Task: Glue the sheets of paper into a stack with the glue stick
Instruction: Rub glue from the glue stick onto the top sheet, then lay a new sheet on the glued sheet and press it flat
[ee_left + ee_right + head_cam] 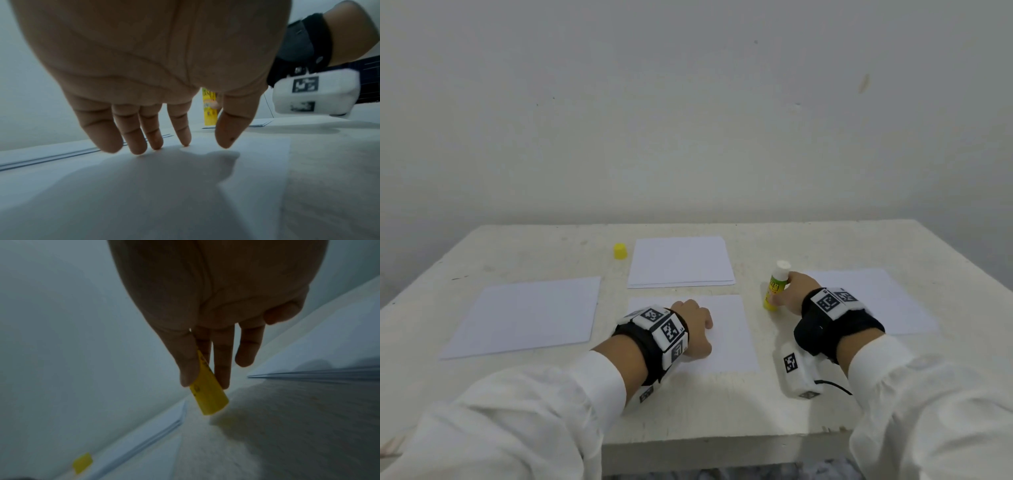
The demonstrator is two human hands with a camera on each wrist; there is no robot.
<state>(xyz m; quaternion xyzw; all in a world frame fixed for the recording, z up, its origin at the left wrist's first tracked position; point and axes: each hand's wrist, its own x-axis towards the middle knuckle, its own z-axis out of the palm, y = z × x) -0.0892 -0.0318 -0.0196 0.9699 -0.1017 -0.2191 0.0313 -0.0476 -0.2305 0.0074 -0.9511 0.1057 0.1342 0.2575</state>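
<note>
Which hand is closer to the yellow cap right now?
Left. The left hand rests on the near sheet, below and slightly right of the yellow cap. The right hand grips the glue stick, farther to the cap's right.

Yellow glue stick (774,291) with white tip; yellow cap (620,251); white paper sheets (681,262); off-white table (524,246); black-and-white patterned wristbands (661,329).

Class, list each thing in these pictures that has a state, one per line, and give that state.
glue stick: uncapped, upright, held by the right hand
yellow cap: off, standing on the table
left hand: fingertips pressing the near sheet
far stack: lying flat, untouched
</note>
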